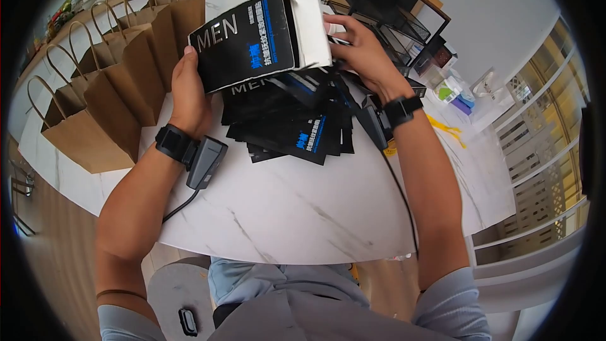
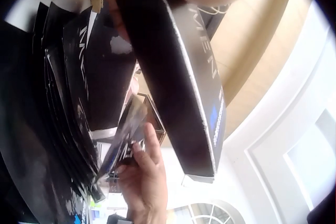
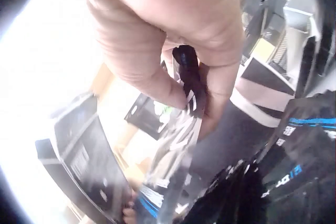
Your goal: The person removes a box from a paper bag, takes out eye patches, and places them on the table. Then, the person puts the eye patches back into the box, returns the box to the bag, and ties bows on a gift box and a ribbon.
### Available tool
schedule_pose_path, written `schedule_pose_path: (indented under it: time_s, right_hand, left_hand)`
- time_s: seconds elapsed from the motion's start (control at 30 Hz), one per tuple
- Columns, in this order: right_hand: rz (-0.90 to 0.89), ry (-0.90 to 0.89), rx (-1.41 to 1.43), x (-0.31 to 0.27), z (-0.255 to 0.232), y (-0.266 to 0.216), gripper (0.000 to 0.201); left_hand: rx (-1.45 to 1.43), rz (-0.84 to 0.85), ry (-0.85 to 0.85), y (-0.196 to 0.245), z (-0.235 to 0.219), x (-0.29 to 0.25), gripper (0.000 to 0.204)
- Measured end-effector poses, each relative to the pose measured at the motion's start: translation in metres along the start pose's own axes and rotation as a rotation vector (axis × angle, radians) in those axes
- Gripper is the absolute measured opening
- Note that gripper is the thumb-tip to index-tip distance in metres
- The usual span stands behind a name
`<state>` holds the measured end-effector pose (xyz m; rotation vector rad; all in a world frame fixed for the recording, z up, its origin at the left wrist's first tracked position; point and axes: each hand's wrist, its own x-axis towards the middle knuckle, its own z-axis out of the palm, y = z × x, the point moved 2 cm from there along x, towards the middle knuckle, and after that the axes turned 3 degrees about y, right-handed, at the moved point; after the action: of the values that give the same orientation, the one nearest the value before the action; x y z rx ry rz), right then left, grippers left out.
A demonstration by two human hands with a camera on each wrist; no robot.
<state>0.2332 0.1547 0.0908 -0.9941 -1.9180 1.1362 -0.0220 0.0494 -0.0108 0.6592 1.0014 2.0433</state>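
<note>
My left hand (image 1: 189,91) grips a black carton (image 1: 246,38) by its left side, tilted above the table. "MEN" and blue lettering mark its face, and its white end flap (image 1: 314,31) stands open on the right. Beside that flap is my right hand (image 1: 366,57). In the right wrist view its thumb and fingers pinch a glossy black packet (image 3: 173,145) with white and blue print, blurred. Below the carton lies a loose pile of flat black packets (image 1: 284,132). The carton's inside is hidden.
Several brown paper bags (image 1: 95,113) with handles stand in a row at the left of the marble-patterned table (image 1: 284,215). A black wire-mesh rack (image 1: 391,12) stands at the back right. Yellow strips (image 1: 447,129) and small items lie at the right. Cables trail from both wrists.
</note>
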Motion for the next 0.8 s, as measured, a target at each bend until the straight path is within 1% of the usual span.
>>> schedule_pose_path:
  time_s: [0.03,0.07,0.13,0.17,0.2,0.27,0.3,0.33,0.4,0.43,0.47,0.53,0.57,0.6,0.67,0.7,0.73,0.8]
  right_hand:
    - [-0.019,0.055,0.020,0.001,-0.015,0.018,0.067]
    - [-0.023,0.059,0.020,-0.001,-0.026,0.031,0.067]
    - [0.105,0.100,0.414,-0.011,-0.041,0.050,0.073]
    - [0.125,0.112,0.507,-0.014,-0.048,0.057,0.070]
    - [0.127,0.118,0.511,-0.017,-0.057,0.062,0.070]
    - [0.116,0.036,0.594,-0.025,-0.067,0.063,0.064]
    - [0.108,0.100,0.615,-0.027,-0.072,0.064,0.050]
    - [0.114,0.105,0.621,-0.025,-0.078,0.066,0.050]
    - [-0.075,0.242,0.716,-0.020,-0.097,0.068,0.036]
    - [-0.197,0.360,0.842,-0.022,-0.097,0.060,0.024]
    - [-0.258,0.454,1.021,-0.021,-0.096,0.053,0.021]
    - [-0.343,0.373,1.036,-0.029,-0.087,0.033,0.021]
    - [-0.392,0.234,1.001,-0.030,-0.079,0.028,0.024]
    - [-0.396,0.216,0.925,-0.031,-0.067,0.026,0.024]
    - [-0.418,0.271,0.797,-0.034,-0.042,0.018,0.023]
    - [-0.429,0.328,0.779,-0.033,-0.034,0.017,0.023]
    - [-0.428,0.327,0.785,-0.031,-0.028,0.018,0.023]
    - [-0.386,0.349,0.921,-0.028,-0.020,0.023,0.023]
  left_hand:
    - [-0.005,0.003,-0.003,-0.001,0.002,0.000,0.040]
    - [-0.029,-0.009,-0.006,-0.004,0.001,0.001,0.039]
    - [-0.046,-0.018,-0.008,-0.006,-0.004,0.005,0.038]
    - [-0.037,-0.018,-0.003,-0.008,-0.007,0.008,0.038]
    - [-0.030,-0.021,0.001,-0.010,-0.008,0.010,0.038]
    - [0.005,-0.032,0.001,-0.011,-0.008,0.010,0.038]
    - [0.038,-0.038,0.008,-0.011,-0.009,0.011,0.037]
    - [0.045,-0.044,0.006,-0.013,-0.011,0.012,0.037]
    - [0.089,-0.035,-0.016,-0.017,-0.014,0.014,0.038]
    - [0.093,-0.048,-0.053,-0.016,-0.015,0.014,0.038]
    - [0.097,-0.059,-0.054,-0.014,-0.013,0.011,0.038]
    - [0.026,-0.085,-0.079,-0.010,-0.006,0.004,0.035]
    - [0.038,-0.095,-0.060,-0.011,-0.007,0.004,0.036]
    - [0.042,-0.097,-0.066,-0.009,-0.003,0.002,0.036]
    - [0.094,-0.087,-0.001,-0.005,0.000,-0.003,0.037]
    - [0.103,-0.087,0.000,-0.005,-0.003,0.000,0.037]
    - [0.080,-0.078,-0.001,-0.009,-0.007,0.003,0.037]
    - [0.049,-0.065,-0.005,-0.011,-0.010,0.006,0.038]
